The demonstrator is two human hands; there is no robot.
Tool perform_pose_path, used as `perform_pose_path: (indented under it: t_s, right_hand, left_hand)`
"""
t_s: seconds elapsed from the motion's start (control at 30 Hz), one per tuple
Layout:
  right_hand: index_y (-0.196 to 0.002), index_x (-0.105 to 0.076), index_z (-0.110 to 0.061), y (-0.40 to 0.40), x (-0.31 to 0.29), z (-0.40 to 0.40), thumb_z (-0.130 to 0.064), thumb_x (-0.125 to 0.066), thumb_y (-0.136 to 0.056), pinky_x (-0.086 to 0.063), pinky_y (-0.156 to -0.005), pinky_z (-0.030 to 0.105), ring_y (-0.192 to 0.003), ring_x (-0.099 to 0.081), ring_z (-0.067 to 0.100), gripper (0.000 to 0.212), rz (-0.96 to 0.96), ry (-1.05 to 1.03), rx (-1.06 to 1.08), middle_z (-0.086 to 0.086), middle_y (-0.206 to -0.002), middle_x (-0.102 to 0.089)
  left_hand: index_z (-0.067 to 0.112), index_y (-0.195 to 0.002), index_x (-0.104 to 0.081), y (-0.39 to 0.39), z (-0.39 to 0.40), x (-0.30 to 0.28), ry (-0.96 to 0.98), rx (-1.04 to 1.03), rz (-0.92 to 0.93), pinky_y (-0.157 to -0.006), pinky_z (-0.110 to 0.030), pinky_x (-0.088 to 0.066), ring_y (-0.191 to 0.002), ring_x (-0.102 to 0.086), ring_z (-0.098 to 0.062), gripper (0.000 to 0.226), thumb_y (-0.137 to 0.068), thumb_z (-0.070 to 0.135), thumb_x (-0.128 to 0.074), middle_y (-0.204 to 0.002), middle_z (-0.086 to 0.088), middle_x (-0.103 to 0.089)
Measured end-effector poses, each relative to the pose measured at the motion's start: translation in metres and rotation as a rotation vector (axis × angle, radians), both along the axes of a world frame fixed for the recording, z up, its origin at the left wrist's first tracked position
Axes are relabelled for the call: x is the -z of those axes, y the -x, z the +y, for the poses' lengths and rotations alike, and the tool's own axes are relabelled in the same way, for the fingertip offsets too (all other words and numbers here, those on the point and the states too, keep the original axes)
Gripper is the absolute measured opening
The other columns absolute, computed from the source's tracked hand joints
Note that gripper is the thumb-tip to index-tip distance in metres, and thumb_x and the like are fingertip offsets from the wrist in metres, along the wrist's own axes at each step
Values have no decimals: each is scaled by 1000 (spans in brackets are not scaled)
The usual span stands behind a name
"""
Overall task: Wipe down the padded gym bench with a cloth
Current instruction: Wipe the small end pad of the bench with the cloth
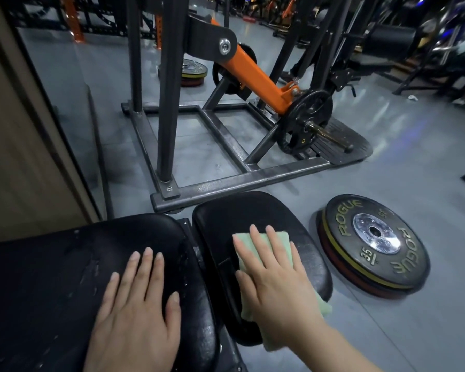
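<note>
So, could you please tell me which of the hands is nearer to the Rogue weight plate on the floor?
Right. The right hand presses the green cloth on the smaller pad beside the Rogue plate; the left hand lies flat on the larger pad, farther away.

**Worn vinyl, soft cloth, scuffed steel**

The bench pads (65, 264) are showing black padded vinyl with a dull sheen, cracked and flaking pale near the gap between them. The pale green cloth (279, 238) is looking soft, matt and finely napped. The machine frame (239, 181) is showing dark, scuffed, mottled steel, its arm (255, 76) wearing smooth orange paint. The weight plate (373, 245) is looking like matt black rubber with a shiny chrome hub. The grey floor (414, 157) is gleaming, smooth and reflective.
</note>
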State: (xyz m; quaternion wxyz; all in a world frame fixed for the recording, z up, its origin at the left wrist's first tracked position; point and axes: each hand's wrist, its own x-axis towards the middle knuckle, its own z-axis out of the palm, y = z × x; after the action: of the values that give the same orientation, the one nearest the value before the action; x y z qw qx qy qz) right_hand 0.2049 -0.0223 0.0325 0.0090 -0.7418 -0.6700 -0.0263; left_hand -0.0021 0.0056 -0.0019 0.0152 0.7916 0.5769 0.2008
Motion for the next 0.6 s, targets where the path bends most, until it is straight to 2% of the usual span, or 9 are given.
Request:
perform_pose_path:
  t_s: [0.1,0.17,0.27,0.3,0.37,0.43,0.53,0.6]
  right_hand:
    - [-140,-41,-34,-3,0,-11,-47,-30,-94,-23,-104,46,-138,-35,25,49,13,-2,-39,-1,-147,-44]
    - [-143,-37,-36,-6,-6,-2,-49,-23,-94,-22,-113,45,-141,-30,26,52,-5,40,-31,-2,-150,-39]
    - [-150,-8,-44,-13,-13,31,-55,4,-84,-1,-117,46,-148,6,19,67,75,104,-6,-8,-161,-3]
    - [-150,-3,-45,-17,-13,43,-55,5,-86,3,-118,46,-147,12,18,65,100,115,19,-9,-161,4]
    - [-150,-3,-43,-21,-13,64,-49,-7,-97,4,-118,48,-147,14,18,54,120,124,73,-8,-161,5]
    - [-151,-4,-41,-21,-11,73,-45,-15,-101,4,-118,49,-147,14,19,52,126,127,109,-6,-161,5]
    - [-152,-2,-39,-16,-9,65,-46,-10,-100,4,-118,48,-147,14,19,53,88,123,120,-6,-161,7]
    - [-151,0,-40,-13,-8,49,-51,2,-92,4,-118,46,-146,15,18,60,66,114,110,-7,-161,8]
  left_hand:
    - [0,-132,-52,-1,-1,0,6,-20,12,-113,-33,-10,-134,-32,-18,63,-86,37,-33,-141,-10,-49]
    - [1,-133,-51,-1,-2,-1,12,-31,24,-113,-34,-12,-135,-31,-17,62,-87,38,-33,-142,-9,-47]
    - [3,-136,-48,-1,-3,-3,11,-52,79,-113,-35,-13,-138,-30,-16,60,-90,39,-31,-144,-7,-44]
    - [4,-137,-46,-1,-4,-5,11,-61,94,-112,-35,-15,-138,-32,-16,60,-91,39,-31,-145,-6,-43]
    - [4,-137,-45,-1,-5,-6,16,-69,122,-110,-37,-17,-138,-34,-18,59,-92,39,-30,-145,-7,-43]
    - [4,-137,-45,-1,-6,-6,19,-65,140,-110,-38,-18,-138,-35,-20,59,-93,39,-30,-145,-8,-43]
    - [4,-138,-45,0,-7,-5,22,-70,147,-110,-38,-17,-138,-34,-20,59,-93,39,-30,-146,-8,-42]
    - [4,-138,-44,0,-7,-4,20,-74,145,-111,-38,-17,-139,-33,-20,59,-93,39,-30,-147,-7,-41]
